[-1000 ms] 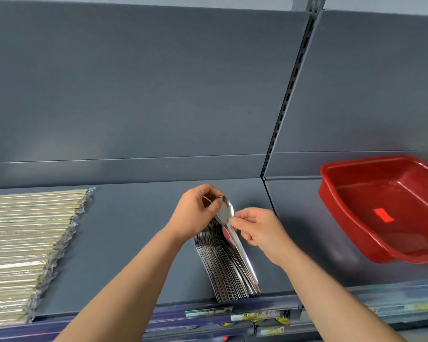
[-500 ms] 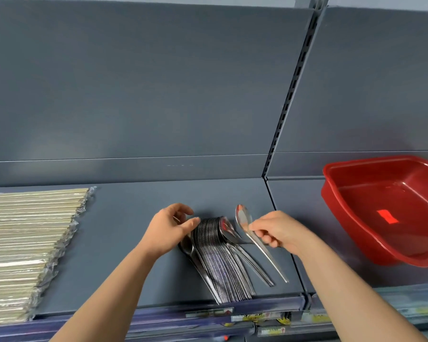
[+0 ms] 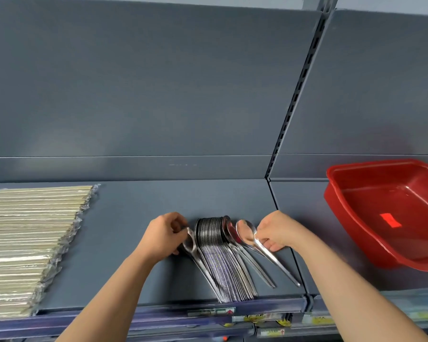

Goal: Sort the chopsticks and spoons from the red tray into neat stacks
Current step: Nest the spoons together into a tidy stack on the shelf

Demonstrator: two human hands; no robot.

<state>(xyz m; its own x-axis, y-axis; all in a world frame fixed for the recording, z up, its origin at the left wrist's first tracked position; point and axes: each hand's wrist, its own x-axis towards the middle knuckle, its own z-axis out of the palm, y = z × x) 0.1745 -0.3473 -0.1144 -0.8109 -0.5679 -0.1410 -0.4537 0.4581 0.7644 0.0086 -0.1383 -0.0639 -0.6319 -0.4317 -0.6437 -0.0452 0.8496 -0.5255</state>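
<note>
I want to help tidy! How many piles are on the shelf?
2. The chopstick pile lies at the left end of the shelf; the spoon stack sits centrally, between the left hand and right hand. Others may be out of view.

Spoon stack [image 3: 220, 257] at 6 o'clock: left hand [image 3: 162, 234] gripped leftmost spoon [image 3: 191, 245], right hand [image 3: 277, 230] pinched rightmost spoon [image 3: 245, 232]. Chopsticks [image 3: 30, 243] at 9 o'clock, red tray [image 3: 341, 208] at 3 o'clock.

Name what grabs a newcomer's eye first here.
The fanned row of steel spoons at mid-shelf stands out first, with the left hand gripping the leftmost spoon and the right hand pinching the rightmost spoon. Next come the red tray at the right and the stack of wrapped chopsticks at the far left.
</note>
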